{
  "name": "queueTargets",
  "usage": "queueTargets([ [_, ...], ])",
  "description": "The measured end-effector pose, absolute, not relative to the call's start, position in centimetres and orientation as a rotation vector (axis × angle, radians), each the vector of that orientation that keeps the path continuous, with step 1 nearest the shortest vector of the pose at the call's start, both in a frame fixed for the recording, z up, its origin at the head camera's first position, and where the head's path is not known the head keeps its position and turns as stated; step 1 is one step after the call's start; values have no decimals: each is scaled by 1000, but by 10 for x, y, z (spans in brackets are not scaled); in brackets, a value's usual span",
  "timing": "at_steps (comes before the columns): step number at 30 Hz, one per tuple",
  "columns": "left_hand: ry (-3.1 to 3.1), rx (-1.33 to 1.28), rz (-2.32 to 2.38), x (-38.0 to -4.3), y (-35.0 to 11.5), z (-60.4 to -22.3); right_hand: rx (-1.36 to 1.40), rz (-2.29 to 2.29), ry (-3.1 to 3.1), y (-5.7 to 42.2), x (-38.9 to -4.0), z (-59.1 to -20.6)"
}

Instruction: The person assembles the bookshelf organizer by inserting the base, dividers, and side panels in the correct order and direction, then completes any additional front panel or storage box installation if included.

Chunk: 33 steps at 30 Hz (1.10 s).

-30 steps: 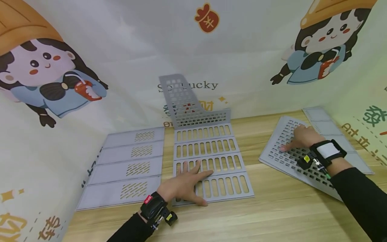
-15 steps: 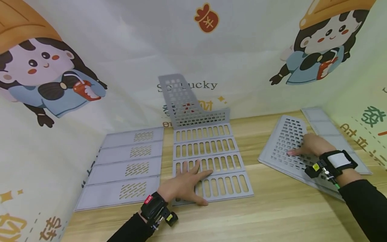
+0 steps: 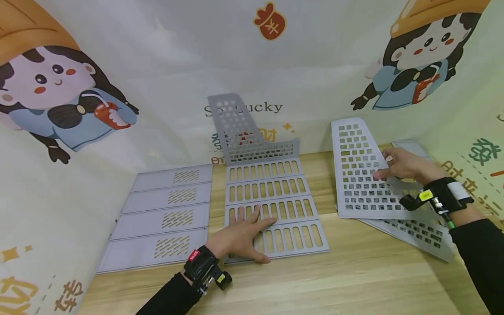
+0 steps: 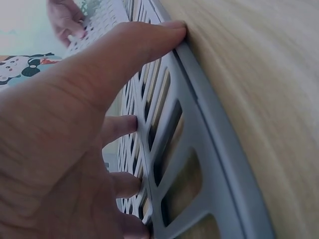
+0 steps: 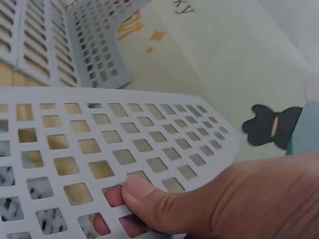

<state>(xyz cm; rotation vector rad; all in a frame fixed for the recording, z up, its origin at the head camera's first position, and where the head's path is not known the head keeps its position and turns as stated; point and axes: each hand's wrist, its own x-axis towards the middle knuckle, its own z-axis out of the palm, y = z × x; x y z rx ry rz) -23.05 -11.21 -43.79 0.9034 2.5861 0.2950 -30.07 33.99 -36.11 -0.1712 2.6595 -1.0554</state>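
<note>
With fingers spread, my left hand [image 3: 240,236] rests on a grey slotted panel [image 3: 271,202]; in the left wrist view its thumb [image 4: 149,40] lies at the panel's edge. An upright grey perforated side panel [image 3: 269,146] stands at the slotted panel's far end. On the right, my right hand [image 3: 407,165] holds up a similar perforated side panel [image 3: 356,187]. The right wrist view has the thumb [image 5: 149,199] on its front face and fingertips showing through the holes from behind. Another perforated panel [image 3: 421,229] lies beneath it, partly covered.
Left of the slotted panel lies a grey panel [image 3: 165,218] with folds and slanted slots. A further flat grey panel [image 3: 413,146] is mostly hidden behind the right hand. The wooden tabletop [image 3: 299,284] meets a printed cloth backdrop [image 3: 177,65] behind and at both sides.
My right hand has lifted the top perforated panel from the pile and tilted it upright, uncovering the one beneath. The left hand has stayed in place on the slotted panel.
</note>
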Motion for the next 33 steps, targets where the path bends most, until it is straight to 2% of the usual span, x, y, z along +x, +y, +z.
queueTargets([
  [8, 2569, 908, 290, -233, -112, -440, -380, -1341, 2657, 325, -308, -347],
  [22, 2568, 901, 321, -232, -114, -439, -685, -1474, 2928, 279, -351, -378],
  [33, 2579, 887, 310, -231, -112, -439, -696, -1517, 2880, 277, -356, -380],
])
